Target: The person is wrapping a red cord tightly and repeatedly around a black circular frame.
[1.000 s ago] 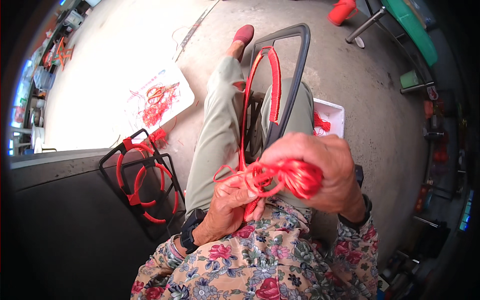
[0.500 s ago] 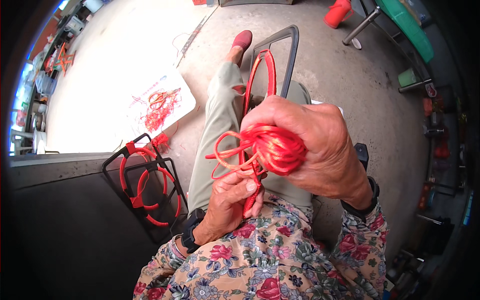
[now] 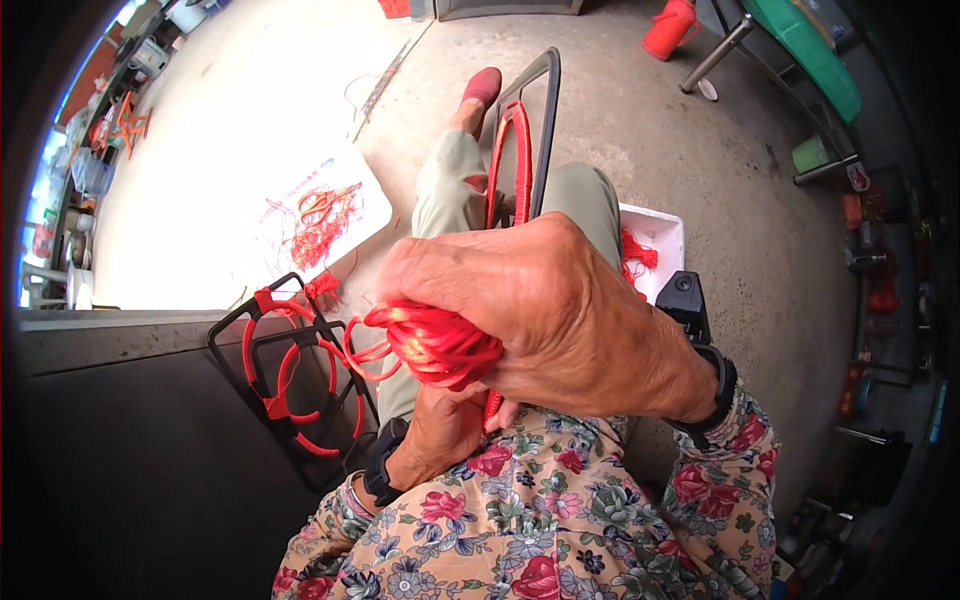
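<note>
My right hand (image 3: 560, 310) is closed around a bundle of shiny red cord (image 3: 440, 345), with loose loops trailing off its left side. Just below it, my left hand (image 3: 438, 430) grips the near end of a red cord-wrapped ring (image 3: 524, 165); its fingers are mostly covered by the bundle. The ring sits inside a dark rectangular frame (image 3: 552, 100) with rounded corners, standing edge-on between my legs. The ring's middle part is hidden behind my right hand.
Two dark frames with red-wrapped rings (image 3: 247, 350) lean at the left beside a black surface (image 3: 130, 450). Red cord scraps (image 3: 325, 225) lie on a white board. A white box (image 3: 665, 225) with red cord stands right of my leg. A red jug (image 3: 670, 30) stands far right.
My right hand has swung left with the cord bundle, now passing over my left hand. The frame with its ring has tilted slightly left, and the white box has come into view.
</note>
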Tool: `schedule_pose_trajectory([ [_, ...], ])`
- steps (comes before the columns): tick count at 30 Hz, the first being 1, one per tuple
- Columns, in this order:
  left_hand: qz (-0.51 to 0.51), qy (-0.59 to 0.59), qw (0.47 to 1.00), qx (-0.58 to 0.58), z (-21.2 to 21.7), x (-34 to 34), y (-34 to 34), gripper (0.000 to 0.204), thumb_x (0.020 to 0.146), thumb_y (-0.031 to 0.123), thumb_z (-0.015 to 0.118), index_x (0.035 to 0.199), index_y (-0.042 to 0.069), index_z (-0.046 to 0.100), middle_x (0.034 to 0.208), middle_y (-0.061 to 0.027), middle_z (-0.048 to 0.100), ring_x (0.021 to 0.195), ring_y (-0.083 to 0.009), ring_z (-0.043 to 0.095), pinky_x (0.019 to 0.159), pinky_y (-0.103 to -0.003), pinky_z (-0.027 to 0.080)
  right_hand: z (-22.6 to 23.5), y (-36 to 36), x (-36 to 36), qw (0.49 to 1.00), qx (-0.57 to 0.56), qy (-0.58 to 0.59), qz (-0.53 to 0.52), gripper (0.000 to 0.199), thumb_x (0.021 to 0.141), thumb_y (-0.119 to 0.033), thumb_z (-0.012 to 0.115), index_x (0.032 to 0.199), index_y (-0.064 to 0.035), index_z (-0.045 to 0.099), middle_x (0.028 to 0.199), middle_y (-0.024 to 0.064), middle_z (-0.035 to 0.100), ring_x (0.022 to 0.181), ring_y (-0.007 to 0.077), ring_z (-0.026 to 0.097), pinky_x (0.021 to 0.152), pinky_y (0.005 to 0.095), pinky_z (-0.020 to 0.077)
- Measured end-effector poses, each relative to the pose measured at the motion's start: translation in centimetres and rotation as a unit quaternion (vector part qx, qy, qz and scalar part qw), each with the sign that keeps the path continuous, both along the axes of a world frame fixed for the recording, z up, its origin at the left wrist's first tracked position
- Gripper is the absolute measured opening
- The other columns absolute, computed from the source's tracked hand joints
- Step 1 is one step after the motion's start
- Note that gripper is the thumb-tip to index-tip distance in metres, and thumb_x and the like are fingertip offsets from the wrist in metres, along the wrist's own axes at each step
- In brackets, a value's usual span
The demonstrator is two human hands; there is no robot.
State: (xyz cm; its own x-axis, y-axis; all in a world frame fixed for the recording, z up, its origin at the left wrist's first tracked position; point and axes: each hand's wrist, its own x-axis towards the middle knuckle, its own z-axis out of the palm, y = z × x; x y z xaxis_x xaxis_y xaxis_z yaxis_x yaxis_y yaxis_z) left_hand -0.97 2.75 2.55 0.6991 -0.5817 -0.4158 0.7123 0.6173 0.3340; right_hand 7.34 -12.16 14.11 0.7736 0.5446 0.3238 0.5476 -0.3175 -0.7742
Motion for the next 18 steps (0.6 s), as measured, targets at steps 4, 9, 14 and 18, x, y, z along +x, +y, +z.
schedule_pose_trajectory([
  [4, -0.002, -0.011, 1.0, 0.006, -0.2, 0.1, -0.1, 0.03, 0.085, 0.01, 0.059, 0.11, -0.002, 0.051, 0.075, -0.0133, 0.059, 0.052, -0.0233, 0.053, 0.05, -0.032, 0.041, 0.2, -0.5, -0.3, 1.0, 0.003, -0.001, -0.011, 0.036, 0.068, -0.007, 0.077, 0.097, 0.0012, 0.058, 0.082, 0.0144, 0.062, 0.073, 0.0288, 0.065, 0.063, 0.0321, 0.0505],
  [9, -0.029, -0.065, 0.997, -0.004, -0.2, 0.5, -0.1, 0.021, 0.086, 0.01, 0.059, 0.102, -0.003, 0.057, 0.075, -0.0129, 0.06, 0.05, -0.0215, 0.054, 0.045, -0.029, 0.039, 0.4, -2.3, -1.1, 0.999, 0.038, -0.012, -0.031, 0.028, 0.07, -0.006, 0.076, 0.094, -0.0014, 0.061, 0.086, 0.01, 0.066, 0.075, 0.0212, 0.068, 0.066, 0.0284, 0.0527],
  [14, 0.002, -0.027, 0.999, -0.017, -0.5, 0.4, -0.1, 0.024, 0.089, 0.009, 0.057, 0.11, -0.003, 0.058, 0.075, -0.0111, 0.061, 0.051, -0.0199, 0.056, 0.043, -0.026, 0.038, -0.1, -6.1, -4.2, 0.991, 0.055, 0.119, 0.011, 0.027, 0.073, -0.007, 0.076, 0.094, -0.0048, 0.06, 0.081, 0.0075, 0.067, 0.07, 0.02, 0.068, 0.063, 0.0276, 0.0528],
  [18, 0.009, -0.044, 0.998, -0.042, -0.3, 0.5, -0.3, 0.021, 0.091, 0.007, 0.056, 0.111, 0.0, 0.057, 0.074, -0.0114, 0.06, 0.052, -0.0191, 0.056, 0.043, -0.026, 0.038, -0.1, -8.8, -7.6, 0.986, 0.02, 0.148, -0.074, 0.03, 0.071, -0.006, 0.077, 0.096, -0.0008, 0.062, 0.085, 0.0115, 0.069, 0.072, 0.0202, 0.07, 0.066, 0.0288, 0.0543],
])
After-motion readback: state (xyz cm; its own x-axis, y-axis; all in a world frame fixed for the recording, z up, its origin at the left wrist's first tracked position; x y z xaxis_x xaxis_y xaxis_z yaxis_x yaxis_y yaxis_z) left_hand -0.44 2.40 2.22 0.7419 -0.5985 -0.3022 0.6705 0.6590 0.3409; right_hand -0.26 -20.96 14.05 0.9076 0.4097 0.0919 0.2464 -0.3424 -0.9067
